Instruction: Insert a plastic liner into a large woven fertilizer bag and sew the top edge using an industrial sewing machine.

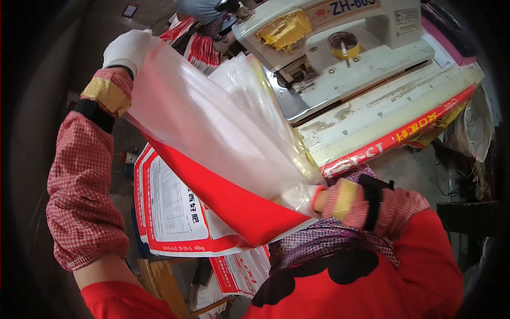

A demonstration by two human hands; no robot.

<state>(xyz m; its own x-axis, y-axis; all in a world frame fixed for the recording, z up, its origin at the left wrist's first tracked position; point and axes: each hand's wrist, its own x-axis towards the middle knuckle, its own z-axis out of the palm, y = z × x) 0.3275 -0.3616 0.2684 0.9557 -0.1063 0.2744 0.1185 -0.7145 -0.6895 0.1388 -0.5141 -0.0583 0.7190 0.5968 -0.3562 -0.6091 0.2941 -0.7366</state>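
Observation:
A large woven sack (228, 196), red and white with a clear plastic liner (249, 101) showing at its mouth, is stretched between my two hands. My left hand (127, 50), in a white glove, grips the sack's far upper edge at the top left. My right hand is mostly hidden behind the sack's lower corner; only its wrist in a checked sleeve cover (345, 199) shows, pressed against the bunched liner. The sack lies slanted in front of an industrial sewing machine (340, 58).
The white sewing machine stands on a worn table (372, 114) at the upper right, with a yellow bobbin on top. More printed sacks (170, 212) lie stacked below on the left. Another person's sleeve and sacks (204, 48) are beyond the machine.

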